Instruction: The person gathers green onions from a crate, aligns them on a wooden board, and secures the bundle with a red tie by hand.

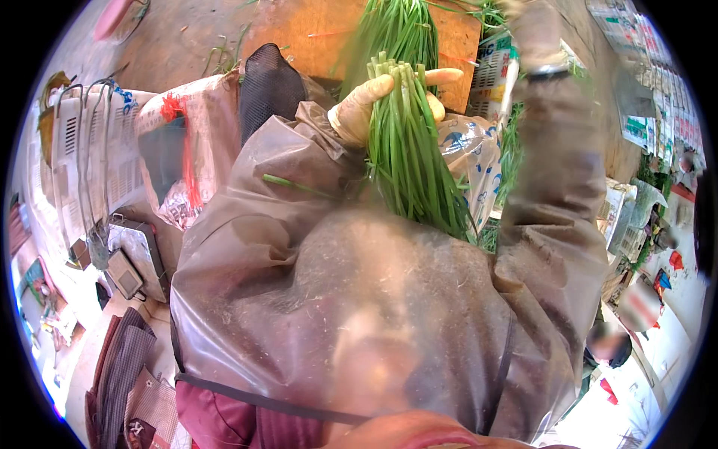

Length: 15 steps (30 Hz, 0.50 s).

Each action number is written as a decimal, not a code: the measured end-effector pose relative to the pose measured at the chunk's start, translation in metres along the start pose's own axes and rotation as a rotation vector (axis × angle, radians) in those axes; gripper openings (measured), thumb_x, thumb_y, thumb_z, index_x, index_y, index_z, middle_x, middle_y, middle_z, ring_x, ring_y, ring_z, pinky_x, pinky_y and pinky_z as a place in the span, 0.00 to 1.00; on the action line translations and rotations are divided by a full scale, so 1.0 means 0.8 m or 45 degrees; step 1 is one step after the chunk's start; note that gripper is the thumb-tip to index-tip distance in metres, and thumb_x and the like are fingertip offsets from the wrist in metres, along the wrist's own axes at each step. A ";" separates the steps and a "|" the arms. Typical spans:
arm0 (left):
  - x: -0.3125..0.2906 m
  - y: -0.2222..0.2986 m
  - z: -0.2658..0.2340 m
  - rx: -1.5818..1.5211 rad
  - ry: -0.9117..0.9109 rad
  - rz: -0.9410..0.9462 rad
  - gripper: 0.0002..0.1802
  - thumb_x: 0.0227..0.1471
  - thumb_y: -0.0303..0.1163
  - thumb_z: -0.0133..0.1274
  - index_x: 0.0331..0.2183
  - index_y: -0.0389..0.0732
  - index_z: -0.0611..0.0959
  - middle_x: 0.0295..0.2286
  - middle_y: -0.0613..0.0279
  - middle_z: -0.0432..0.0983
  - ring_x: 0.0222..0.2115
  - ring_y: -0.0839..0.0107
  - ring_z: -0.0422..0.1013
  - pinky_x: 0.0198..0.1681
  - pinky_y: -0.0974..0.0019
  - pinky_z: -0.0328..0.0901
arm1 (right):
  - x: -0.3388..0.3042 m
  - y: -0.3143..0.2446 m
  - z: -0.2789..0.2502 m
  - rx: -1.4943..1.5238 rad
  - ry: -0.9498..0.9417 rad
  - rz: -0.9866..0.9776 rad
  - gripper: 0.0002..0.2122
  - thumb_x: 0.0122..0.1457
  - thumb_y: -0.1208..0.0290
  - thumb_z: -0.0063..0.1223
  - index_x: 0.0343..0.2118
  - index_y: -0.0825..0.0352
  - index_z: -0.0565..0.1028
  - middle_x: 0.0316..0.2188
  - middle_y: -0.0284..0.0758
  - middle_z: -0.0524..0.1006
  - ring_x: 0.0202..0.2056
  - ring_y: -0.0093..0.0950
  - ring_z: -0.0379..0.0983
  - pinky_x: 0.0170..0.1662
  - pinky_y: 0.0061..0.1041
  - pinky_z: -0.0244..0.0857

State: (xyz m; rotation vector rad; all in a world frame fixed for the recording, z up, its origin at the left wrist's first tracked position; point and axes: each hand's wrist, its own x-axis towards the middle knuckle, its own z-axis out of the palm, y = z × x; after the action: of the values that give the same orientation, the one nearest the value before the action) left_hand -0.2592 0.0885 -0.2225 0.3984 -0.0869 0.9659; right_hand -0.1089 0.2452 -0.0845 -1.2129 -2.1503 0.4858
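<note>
A bunch of long green chives (410, 150) is gripped in my left hand (355, 114), which wears a pale glove. The cut stem ends point up past the thumb and fingers, while the leaves hang down toward my chest. Beyond it, a larger pile of chives (396, 30) lies on an orange-brown wooden board (299, 34). My right hand (537, 37), also gloved, is raised at the upper right, next to some loose greens. It is smeared by motion, so its fingers do not show clearly. Both arms have translucent brown waterproof sleeves.
On the left stand a white plastic crate (63, 150) and a pale sack (158, 105) with red string. A black mesh thing (267, 86) sits by my left arm. Right of the bunch is a clear bag with blue prints (470, 146). Other people are at the far right.
</note>
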 end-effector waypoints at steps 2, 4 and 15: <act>0.003 0.001 -0.002 -0.012 -0.049 -0.014 0.61 0.44 0.64 0.54 0.63 0.32 0.47 0.42 0.47 0.73 0.37 0.65 0.72 0.40 0.65 0.68 | 0.025 0.065 -0.032 -0.224 0.051 0.307 0.11 0.58 0.70 0.51 0.42 0.67 0.74 0.24 0.38 0.75 0.29 0.29 0.72 0.34 0.27 0.66; 0.004 0.002 0.007 -0.034 0.022 0.017 0.62 0.44 0.65 0.54 0.63 0.33 0.45 0.47 0.42 0.71 0.44 0.62 0.71 0.46 0.63 0.67 | 0.014 0.085 -0.038 -0.585 0.109 -0.020 0.12 0.58 0.69 0.51 0.43 0.67 0.74 0.24 0.38 0.76 0.28 0.31 0.73 0.34 0.28 0.67; -0.004 -0.005 0.012 -0.077 0.026 0.033 0.63 0.42 0.63 0.58 0.62 0.30 0.47 0.46 0.58 0.67 0.46 0.64 0.69 0.52 0.60 0.65 | -0.193 -0.083 0.039 0.180 -0.289 0.394 0.11 0.55 0.64 0.57 0.39 0.63 0.78 0.34 0.38 0.78 0.34 0.34 0.76 0.38 0.28 0.68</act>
State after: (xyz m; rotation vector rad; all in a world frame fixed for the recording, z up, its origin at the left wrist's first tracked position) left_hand -0.2567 0.0807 -0.2155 0.3325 -0.1026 0.9900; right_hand -0.1116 0.0783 -0.1207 -1.4755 -2.0749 0.9323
